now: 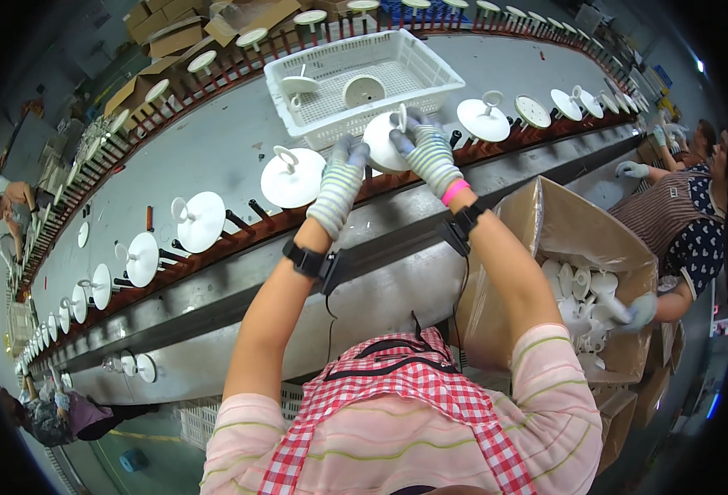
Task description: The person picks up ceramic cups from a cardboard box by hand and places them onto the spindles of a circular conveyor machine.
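Up at the conveyor's rail, both gloved hands close on one white ceramic lid: left hand at its rim, right hand by the loop handle. It looks rigid, smooth, chip-prone; rim support seems safest.

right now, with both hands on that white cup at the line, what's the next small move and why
Probably lift the white cup off its peg and carry it toward the white basket just behind. The left hand and right hand both hold it, and two similar pieces already lie in the basket.
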A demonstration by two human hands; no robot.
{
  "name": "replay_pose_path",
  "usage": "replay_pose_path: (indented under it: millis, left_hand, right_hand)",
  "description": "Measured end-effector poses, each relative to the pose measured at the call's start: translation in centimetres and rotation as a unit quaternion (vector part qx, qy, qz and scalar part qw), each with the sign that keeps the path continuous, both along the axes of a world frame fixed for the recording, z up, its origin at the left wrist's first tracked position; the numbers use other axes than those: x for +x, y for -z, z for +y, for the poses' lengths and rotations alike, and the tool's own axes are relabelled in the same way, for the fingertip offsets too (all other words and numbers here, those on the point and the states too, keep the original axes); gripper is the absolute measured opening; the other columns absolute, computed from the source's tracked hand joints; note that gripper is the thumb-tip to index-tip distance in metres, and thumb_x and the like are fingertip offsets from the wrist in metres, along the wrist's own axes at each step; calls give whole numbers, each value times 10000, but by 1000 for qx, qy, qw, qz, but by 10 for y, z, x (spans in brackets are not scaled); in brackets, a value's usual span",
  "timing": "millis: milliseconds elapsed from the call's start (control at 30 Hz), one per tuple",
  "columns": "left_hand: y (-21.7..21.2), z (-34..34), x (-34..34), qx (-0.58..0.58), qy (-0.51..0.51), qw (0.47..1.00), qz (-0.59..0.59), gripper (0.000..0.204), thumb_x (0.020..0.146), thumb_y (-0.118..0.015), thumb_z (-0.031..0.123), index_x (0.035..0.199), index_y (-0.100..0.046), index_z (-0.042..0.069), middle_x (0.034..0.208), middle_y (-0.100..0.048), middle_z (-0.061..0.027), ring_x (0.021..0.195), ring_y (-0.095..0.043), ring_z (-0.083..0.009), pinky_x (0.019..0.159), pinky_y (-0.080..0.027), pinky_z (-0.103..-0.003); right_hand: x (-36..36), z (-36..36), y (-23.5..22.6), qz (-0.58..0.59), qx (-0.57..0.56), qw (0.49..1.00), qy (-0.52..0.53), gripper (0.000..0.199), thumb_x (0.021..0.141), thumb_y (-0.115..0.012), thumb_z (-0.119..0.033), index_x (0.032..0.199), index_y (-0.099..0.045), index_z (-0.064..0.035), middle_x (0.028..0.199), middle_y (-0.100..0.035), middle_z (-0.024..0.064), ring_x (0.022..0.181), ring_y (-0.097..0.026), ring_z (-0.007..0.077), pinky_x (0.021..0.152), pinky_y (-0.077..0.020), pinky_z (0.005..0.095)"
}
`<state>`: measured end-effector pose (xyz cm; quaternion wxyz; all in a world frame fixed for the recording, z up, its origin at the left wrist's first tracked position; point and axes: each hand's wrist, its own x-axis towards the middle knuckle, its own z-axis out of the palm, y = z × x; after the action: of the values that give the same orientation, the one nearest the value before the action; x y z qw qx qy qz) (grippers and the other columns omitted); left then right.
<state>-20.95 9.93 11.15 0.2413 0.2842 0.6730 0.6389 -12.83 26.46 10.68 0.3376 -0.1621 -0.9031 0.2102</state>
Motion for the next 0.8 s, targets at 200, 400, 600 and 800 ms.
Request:
replay_pose_path:
  millis: [200, 400, 600, 800]
  left_hand:
    - [27, 19, -80, -157, -49, 986, 34, 607, 872, -416, 462, 1196, -531, -38, 1179, -547, -272, 1129, -515, -371, 940, -393, -392]
    - [13, 27, -95, -314, -78, 932, 162, 673, 906, -244, 515, 1169, -565, -15, 1185, -535, -272, 1144, -498, -383, 990, -360, -412]
    - [41, 1, -129, -420, -161, 859, 244, 694, 908, -253, 543, 1130, -589, -22, 1151, -558, -260, 1113, -514, -387, 952, -393, -416]
    - [65, -23, -150, -432, -168, 827, 317, 592, 916, -324, 483, 1015, -643, -7, 1034, -597, -280, 983, -569, -413, 852, -441, -453]
  right_hand:
    - [-46, -31, 21, -63, 21, 998, 2, 463, 808, -531, -410, 1168, -595, -127, 1252, -506, 159, 1111, -473, 381, 977, -369, 440]
    - [-72, -31, 38, -36, 23, 992, -116, 453, 872, -435, -348, 1188, -540, -39, 1267, -493, 189, 1130, -475, 371, 985, -359, 432]
    - [-135, -69, -3, -271, -110, 956, -30, 514, 890, -340, -405, 1116, -593, -19, 1084, -585, 248, 1034, -551, 380, 934, -403, 426]
    - [-135, -71, -18, -251, -159, 955, -22, 564, 888, -338, -469, 1002, -651, -14, 1015, -615, 239, 971, -594, 377, 876, -445, 425]
